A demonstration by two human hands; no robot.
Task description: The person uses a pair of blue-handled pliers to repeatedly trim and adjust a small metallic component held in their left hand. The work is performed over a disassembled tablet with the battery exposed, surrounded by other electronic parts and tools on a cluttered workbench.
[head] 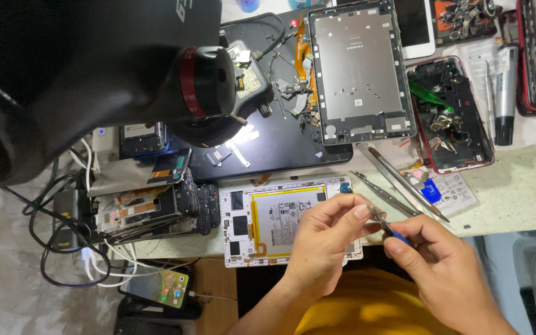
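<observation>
Both hands meet just in front of the near edge of the bench point(516, 186), over the right end of an opened tablet point(280, 223). The left hand point(324, 239) is curled nearly closed, thumb and forefinger pinched around something too small to make out, right at the tip of the tool. The right hand point(442, 267) is closed around a small blue-handled tool point(387, 227), fingers wrapped on the handle, its thin metal tip pointing up-left into the left hand's pinch.

The opened tablet lies flat with its white frame showing, a large rectangular battery outlined in yellow filling its middle and dark circuit parts at its left end. The left hand covers its lower right corner.

Beyond it lies a dark slab with a grey metal back plate point(361, 68) on its right part, orange flex ribbons trailing from the plate's left edge. Two slim metal tweezers point(398, 186) lie slanted just right of the tablet. A red-edged tray point(451, 118) of small loose parts sits further right, with a grey tube point(505, 93) beside it.

A stack of stripped phones point(150, 211) crowds the tablet's left side, with cables looping off the bench edge. A black microscope head point(212, 87) hangs over the upper left. The speckled bench to the right of the hands is the only bare stretch.
</observation>
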